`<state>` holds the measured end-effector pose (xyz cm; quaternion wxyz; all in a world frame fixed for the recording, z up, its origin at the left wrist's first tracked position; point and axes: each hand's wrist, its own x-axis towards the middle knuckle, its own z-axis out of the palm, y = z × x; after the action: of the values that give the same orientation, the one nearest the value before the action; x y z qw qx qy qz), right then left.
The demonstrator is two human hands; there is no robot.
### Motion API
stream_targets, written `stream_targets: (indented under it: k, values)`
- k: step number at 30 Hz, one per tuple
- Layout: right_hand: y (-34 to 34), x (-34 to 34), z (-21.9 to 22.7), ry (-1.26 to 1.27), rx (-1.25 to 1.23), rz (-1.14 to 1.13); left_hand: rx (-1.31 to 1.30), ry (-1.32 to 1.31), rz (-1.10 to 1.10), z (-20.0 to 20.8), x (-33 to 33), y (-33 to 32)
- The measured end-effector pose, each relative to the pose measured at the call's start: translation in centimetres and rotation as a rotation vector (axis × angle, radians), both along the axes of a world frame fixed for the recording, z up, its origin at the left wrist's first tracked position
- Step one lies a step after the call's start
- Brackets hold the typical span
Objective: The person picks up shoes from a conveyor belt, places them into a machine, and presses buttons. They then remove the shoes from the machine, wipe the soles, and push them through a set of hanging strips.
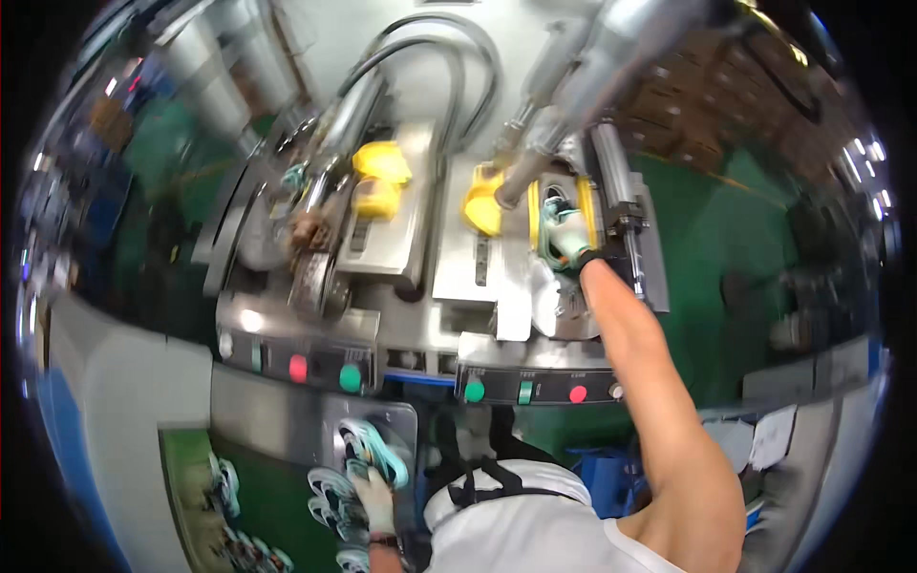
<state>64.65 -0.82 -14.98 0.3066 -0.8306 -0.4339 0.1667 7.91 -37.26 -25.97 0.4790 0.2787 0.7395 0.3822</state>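
My right arm reaches out to the press station at the right, where my gloved right hand is closed on a mint-green and dark shoe between yellow side pads. Motion blur softens the fingertips there. Down at the lower left, my gloved left hand has its fingers on another mint-green shoe, which rests on a grey metal tray. Its fingers look closed on the shoe's near end, partly hidden by it. More pale-green and dark shoes lie right beside that hand.
Yellow pads sit on the left station, and another yellow block is beside the metal cylinder. Along the machine's front run red and green buttons. More shoes stand at the lower left. Thick black hoses arch behind.
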Motion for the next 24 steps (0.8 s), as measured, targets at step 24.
stream_targets:
  k: [24]
  values:
    - [-30.7,-45.7,-7.0,0.365,-0.293,1.082,0.076,0.144,0.454,-9.1,-7.1,-9.0]
